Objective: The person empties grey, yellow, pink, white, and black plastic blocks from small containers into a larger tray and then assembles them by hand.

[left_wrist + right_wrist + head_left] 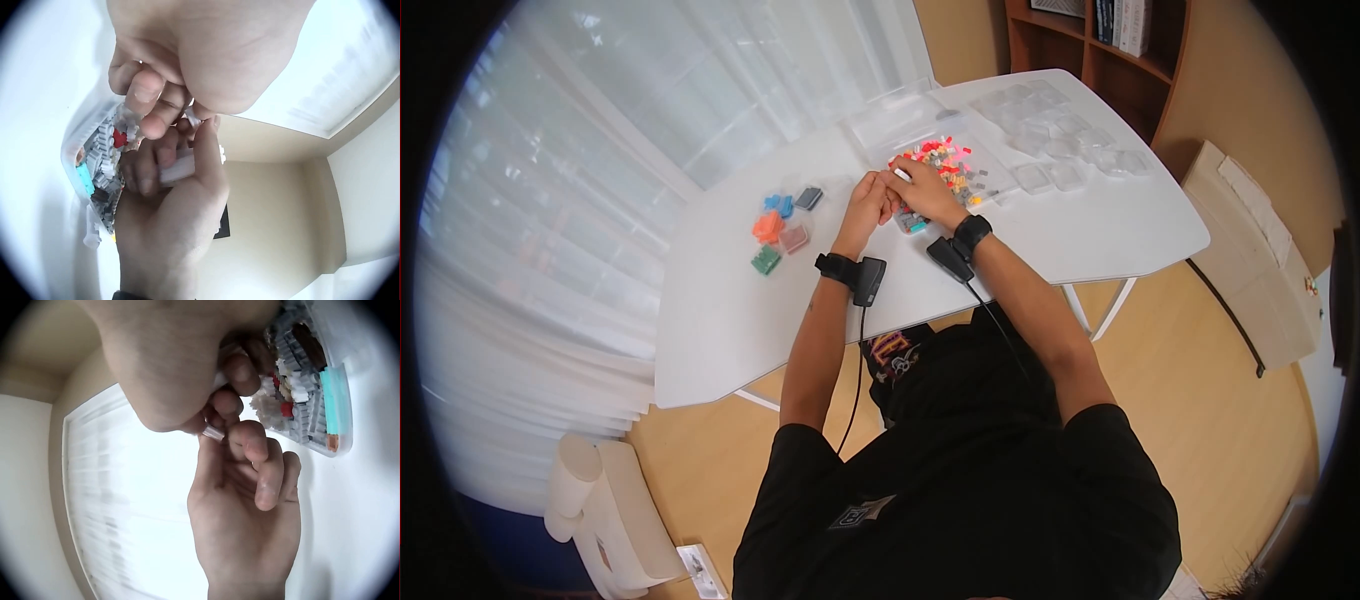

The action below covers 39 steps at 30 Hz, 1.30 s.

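Note:
Both hands meet at the near left edge of a clear plastic tray (347, 419) of small toy building bricks (945, 160). My left hand (863, 213) pinches a small whitish translucent piece (214, 432) between thumb and forefinger, its other fingers loosely curled. My right hand (928, 190) grips a white block (178, 169) in its curled fingers, with the thumb along it. Its fingertips come right up to the small piece, and partly hide it. Grey, red, white and turquoise bricks show in the tray beside the hands.
On the left of the white table (730, 310) stand blue pieces (778, 206), a dark grey block (809, 198), orange pieces (767, 226), a pinkish box (794, 237) and a green block (766, 260). Several clear boxes (1032, 178) spread over the right back. Cables hang from both wrists.

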Each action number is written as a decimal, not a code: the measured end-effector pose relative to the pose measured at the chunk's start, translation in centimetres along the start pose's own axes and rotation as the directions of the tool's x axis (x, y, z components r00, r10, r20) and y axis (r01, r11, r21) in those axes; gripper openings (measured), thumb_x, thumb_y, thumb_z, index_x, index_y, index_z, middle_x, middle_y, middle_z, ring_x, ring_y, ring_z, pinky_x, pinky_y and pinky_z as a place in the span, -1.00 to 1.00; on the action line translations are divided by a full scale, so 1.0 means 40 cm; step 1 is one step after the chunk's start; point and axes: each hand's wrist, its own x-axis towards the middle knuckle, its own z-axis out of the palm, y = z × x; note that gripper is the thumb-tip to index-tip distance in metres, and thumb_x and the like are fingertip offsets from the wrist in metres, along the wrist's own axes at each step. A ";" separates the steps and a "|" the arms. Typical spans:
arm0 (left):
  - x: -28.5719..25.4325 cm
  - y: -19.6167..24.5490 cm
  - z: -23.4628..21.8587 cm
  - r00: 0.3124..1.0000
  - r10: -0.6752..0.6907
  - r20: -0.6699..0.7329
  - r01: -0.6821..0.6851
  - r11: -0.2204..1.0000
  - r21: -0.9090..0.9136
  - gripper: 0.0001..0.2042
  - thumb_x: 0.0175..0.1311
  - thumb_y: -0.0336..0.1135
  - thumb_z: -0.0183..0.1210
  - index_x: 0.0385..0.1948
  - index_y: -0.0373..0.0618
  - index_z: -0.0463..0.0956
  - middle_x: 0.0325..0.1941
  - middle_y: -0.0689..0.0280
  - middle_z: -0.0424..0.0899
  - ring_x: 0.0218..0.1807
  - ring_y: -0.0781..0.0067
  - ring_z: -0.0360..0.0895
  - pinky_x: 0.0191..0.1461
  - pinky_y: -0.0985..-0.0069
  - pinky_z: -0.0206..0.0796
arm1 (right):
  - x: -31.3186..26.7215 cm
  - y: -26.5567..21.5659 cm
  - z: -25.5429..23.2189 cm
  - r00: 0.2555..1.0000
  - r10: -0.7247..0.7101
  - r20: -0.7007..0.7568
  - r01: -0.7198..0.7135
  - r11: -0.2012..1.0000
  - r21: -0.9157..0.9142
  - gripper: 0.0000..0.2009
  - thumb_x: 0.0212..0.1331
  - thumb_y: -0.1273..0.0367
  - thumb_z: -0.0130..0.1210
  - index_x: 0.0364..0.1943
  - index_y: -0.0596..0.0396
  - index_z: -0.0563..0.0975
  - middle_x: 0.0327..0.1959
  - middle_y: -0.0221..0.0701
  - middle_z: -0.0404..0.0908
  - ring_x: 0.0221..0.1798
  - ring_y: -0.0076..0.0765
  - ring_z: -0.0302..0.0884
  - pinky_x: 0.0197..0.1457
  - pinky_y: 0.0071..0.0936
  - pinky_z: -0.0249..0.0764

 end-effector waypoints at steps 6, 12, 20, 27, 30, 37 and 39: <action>-0.005 0.010 -0.016 1.000 0.018 -0.007 -0.018 0.999 0.029 -0.75 0.45 -0.12 -0.15 -0.35 -0.06 0.36 -0.64 0.45 0.36 -0.69 0.78 0.12 -0.62 0.79 -0.08 | 0.017 0.043 0.007 0.991 -0.096 -0.088 0.093 0.995 -0.039 -0.69 0.22 0.19 0.00 -0.35 0.23 0.52 -0.56 -0.17 0.54 -0.47 -0.17 0.51 -0.33 -0.32 0.37; 0.001 -0.002 -0.019 1.000 -0.008 0.002 0.008 0.998 -0.067 -0.76 0.45 -0.14 -0.13 -0.35 -0.06 0.37 -0.64 0.48 0.31 -0.67 0.79 0.12 -0.62 0.78 -0.10 | 0.023 0.046 0.013 0.998 -0.053 -0.045 0.053 0.999 0.005 -0.65 0.23 0.17 0.00 -0.37 0.25 0.54 -0.54 -0.17 0.54 -0.46 -0.24 0.50 -0.31 -0.36 0.37; 0.002 -0.006 -0.019 0.999 -0.029 0.030 0.033 0.987 -0.159 -0.77 0.45 -0.15 -0.14 -0.35 -0.05 0.37 -0.60 0.47 0.30 -0.63 0.78 0.14 -0.60 0.77 -0.05 | 0.012 0.029 0.007 0.999 -0.049 -0.020 0.050 0.997 0.054 -0.65 0.23 0.17 0.01 -0.43 0.24 0.52 -0.57 -0.30 0.52 -0.49 -0.39 0.43 -0.35 -0.42 0.34; 0.003 -0.007 -0.028 0.993 -0.026 0.115 0.054 0.965 -0.255 -0.74 0.44 -0.12 -0.12 -0.37 -0.06 0.35 -0.57 0.48 0.29 -0.62 0.75 0.13 -0.58 0.74 -0.02 | 0.009 0.016 0.000 0.992 0.067 0.103 -0.094 0.955 0.281 -0.71 0.27 0.22 0.00 -0.47 0.16 0.52 -0.62 -0.51 0.44 -0.53 -0.62 0.33 -0.45 -0.56 0.24; 0.006 -0.009 -0.027 0.997 -0.011 0.077 0.030 0.965 -0.260 -0.74 0.44 -0.11 -0.11 -0.40 -0.05 0.33 -0.59 0.48 0.28 -0.63 0.75 0.12 -0.57 0.74 -0.02 | 0.008 0.012 -0.015 0.978 0.132 0.159 -0.181 0.919 0.350 -0.70 0.27 0.21 0.01 -0.45 0.16 0.52 -0.62 -0.53 0.42 -0.54 -0.62 0.31 -0.46 -0.57 0.22; 0.003 -0.005 -0.024 0.997 -0.019 0.073 0.037 0.967 -0.251 -0.75 0.45 -0.11 -0.12 -0.41 -0.03 0.33 -0.59 0.50 0.24 -0.63 0.77 0.10 -0.59 0.75 -0.04 | 0.005 0.008 0.005 0.998 0.043 0.046 -0.052 0.975 0.218 -0.69 0.27 0.20 0.00 -0.45 0.18 0.51 -0.61 -0.48 0.44 -0.50 -0.59 0.35 -0.41 -0.56 0.28; 0.003 -0.005 -0.024 0.997 0.002 0.079 0.018 0.969 -0.247 -0.75 0.45 -0.11 -0.12 -0.41 -0.02 0.32 -0.60 0.51 0.22 -0.63 0.77 0.09 -0.60 0.76 -0.05 | 0.005 0.005 0.001 0.995 0.044 0.085 -0.062 0.973 0.222 -0.69 0.26 0.20 0.01 -0.45 0.19 0.52 -0.58 -0.45 0.47 -0.48 -0.57 0.37 -0.37 -0.55 0.30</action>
